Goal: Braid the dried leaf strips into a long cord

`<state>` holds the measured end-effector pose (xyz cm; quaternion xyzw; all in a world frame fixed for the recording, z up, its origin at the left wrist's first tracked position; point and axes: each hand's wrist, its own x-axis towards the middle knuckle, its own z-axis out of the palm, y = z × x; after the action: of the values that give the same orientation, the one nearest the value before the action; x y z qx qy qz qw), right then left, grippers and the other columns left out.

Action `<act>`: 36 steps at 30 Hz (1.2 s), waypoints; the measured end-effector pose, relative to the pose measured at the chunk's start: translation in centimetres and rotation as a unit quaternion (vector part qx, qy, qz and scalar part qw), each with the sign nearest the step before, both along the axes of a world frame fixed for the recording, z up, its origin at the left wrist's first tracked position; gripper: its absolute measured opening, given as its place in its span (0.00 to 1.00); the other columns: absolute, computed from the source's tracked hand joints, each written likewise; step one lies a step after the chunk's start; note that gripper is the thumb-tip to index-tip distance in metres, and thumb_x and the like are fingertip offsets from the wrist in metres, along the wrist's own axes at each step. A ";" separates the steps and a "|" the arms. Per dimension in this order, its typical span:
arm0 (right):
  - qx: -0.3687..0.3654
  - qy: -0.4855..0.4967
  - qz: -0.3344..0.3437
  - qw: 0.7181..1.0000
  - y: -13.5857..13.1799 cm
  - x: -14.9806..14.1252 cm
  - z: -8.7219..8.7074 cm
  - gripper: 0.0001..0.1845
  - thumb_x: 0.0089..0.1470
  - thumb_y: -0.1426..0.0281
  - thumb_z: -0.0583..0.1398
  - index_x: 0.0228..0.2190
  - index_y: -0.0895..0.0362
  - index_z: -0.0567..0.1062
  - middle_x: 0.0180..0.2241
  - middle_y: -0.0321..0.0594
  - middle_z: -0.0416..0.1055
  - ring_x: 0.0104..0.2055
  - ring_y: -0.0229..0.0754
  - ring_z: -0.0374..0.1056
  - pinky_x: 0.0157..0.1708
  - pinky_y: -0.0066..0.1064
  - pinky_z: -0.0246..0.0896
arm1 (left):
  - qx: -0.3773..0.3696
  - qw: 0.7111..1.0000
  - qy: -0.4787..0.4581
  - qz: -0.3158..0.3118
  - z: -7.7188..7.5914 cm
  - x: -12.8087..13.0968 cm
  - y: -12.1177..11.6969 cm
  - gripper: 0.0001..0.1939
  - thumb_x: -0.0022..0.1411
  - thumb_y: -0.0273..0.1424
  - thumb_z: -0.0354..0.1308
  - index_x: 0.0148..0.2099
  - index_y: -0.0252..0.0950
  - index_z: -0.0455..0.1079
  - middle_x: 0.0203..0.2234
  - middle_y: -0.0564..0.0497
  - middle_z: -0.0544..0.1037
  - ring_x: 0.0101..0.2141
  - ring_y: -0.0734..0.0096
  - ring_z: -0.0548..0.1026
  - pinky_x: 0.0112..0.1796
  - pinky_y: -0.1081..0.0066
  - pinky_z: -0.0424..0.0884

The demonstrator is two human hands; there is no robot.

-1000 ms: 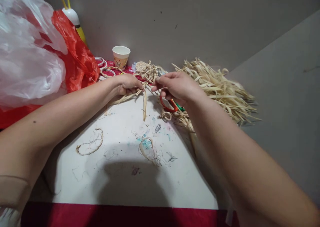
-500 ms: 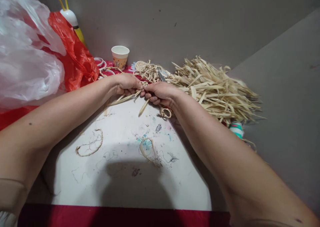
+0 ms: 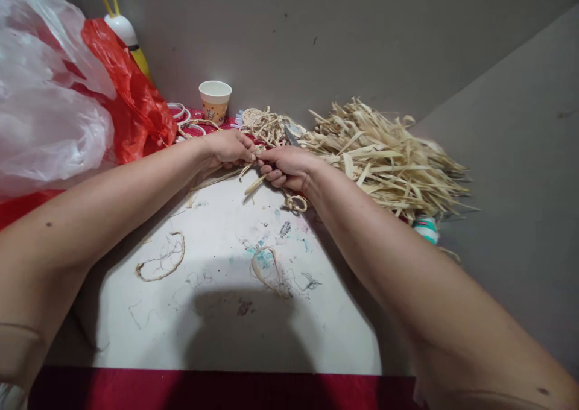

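Note:
My left hand (image 3: 228, 148) and my right hand (image 3: 287, 167) meet at the far end of a white board (image 3: 226, 313). Both are closed on the same pale straw strips (image 3: 253, 184), pinched between thumbs and fingers. The strips' loose ends hang toward me onto the board. A grey scissor blade (image 3: 290, 135) sticks out past my right hand; the handles are hidden. A big heap of dried straw (image 3: 389, 160) lies just right of my right hand. A tangle of braided straw cord (image 3: 266, 125) lies behind the hands.
Clear and red plastic bags (image 3: 67, 108) fill the left side. A paper cup (image 3: 215, 99), white rings (image 3: 181, 113) and a yellow-handled bottle (image 3: 122, 27) stand by the back wall. Straw loops (image 3: 160, 259) lie on the stained board. A green-striped roll (image 3: 425, 228) sits under the straw heap.
My right hand has dropped from a raised pinch with red scissor handles showing and closed on the strips beside my left hand. The hanging strip has swung from upright to slanted.

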<state>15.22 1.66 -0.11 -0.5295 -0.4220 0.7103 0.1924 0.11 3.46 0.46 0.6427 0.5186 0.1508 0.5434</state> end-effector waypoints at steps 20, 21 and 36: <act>-0.011 -0.050 -0.046 0.998 0.3 -1.0 -0.4 0.15 0.59 0.77 0.48 0.21 0.59 0.61 0.11 0.29 0.53 0.09 0.25 0.44 0.06 0.15 0.34 | 0.165 0.969 0.173 -0.066 1.4 0.1 -0.4 0.07 0.55 0.29 0.54 0.26 0.33 0.68 0.15 0.54 0.64 0.18 0.77 0.61 0.25 0.71 0.57; -0.017 -0.037 -0.048 0.998 0.3 -0.9 -0.4 0.15 0.59 0.77 0.48 0.21 0.59 0.62 0.11 0.29 0.53 0.09 0.25 0.44 0.06 0.15 0.34 | 0.184 0.961 0.191 -0.072 1.4 0.3 -0.6 0.07 0.55 0.29 0.54 0.27 0.33 0.69 0.15 0.54 0.64 0.19 0.77 0.61 0.25 0.71 0.57; -0.005 0.054 -0.087 0.995 -0.4 -0.3 -0.5 0.15 0.61 0.78 0.48 0.22 0.62 0.63 0.15 0.34 0.64 0.11 0.23 0.47 0.07 0.13 0.36 | 0.421 0.853 0.308 -0.025 -0.4 1.3 -3.4 0.12 0.53 0.32 0.53 0.33 0.31 0.75 0.26 0.42 0.76 0.29 0.61 0.71 0.31 0.66 0.60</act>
<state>14.88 1.23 -0.57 -0.5264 -0.3600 0.7200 0.2736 1.43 0.06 0.05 0.8360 0.5304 0.1354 0.0374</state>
